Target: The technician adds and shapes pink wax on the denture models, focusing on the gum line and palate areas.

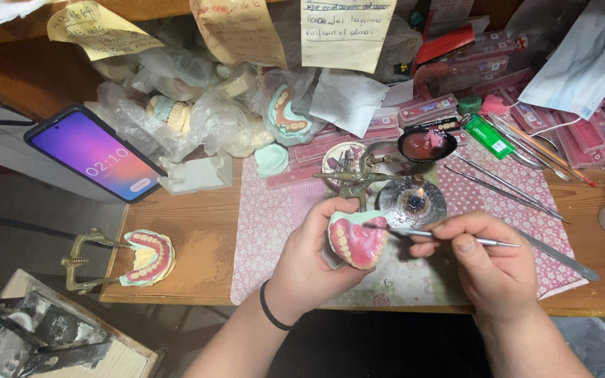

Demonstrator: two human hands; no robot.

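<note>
We see both forearms bare, no sleeves reaching into view. Our left hand (316,262) wears one thin black band, plain and round like a hair tie, sitting at the wrist just below the hand. Our right hand (488,262), on the far side of that band, wears nothing: no ring, watch or glove. The fingernails on both hands are short and unpainted.

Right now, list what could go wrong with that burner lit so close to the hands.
The lit spirit burner sits just beyond the right hand; reaching past it could singe fingers. The metal instrument touches the pink wax denture in the left hand; a slip might gouge the wax. Paper notes hang above the flame's side.
</note>
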